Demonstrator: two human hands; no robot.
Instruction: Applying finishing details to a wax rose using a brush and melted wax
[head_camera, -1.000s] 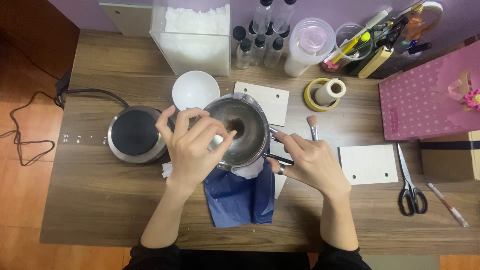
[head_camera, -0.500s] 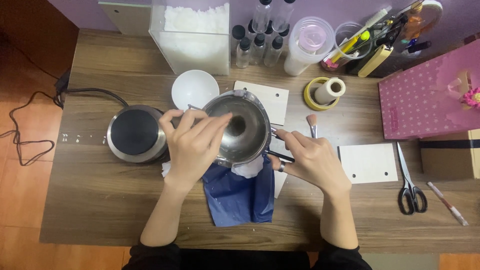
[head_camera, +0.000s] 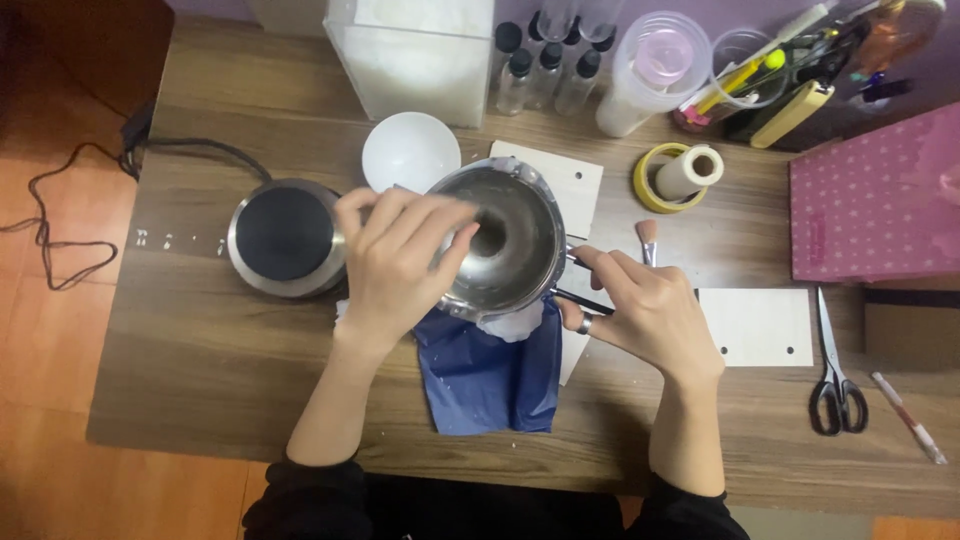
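At the far right of my worktop (head_camera: 200, 350) lies a flat pink box (head_camera: 875, 200) with white dots, and a brown cardboard box (head_camera: 910, 325) sits just below it.

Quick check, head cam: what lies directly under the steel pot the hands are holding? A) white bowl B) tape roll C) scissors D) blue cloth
D: the steel pot, held by the left hand and by its handle in the right hand, sits over the blue cloth; the scissors, tape roll and white bowl lie apart from it.
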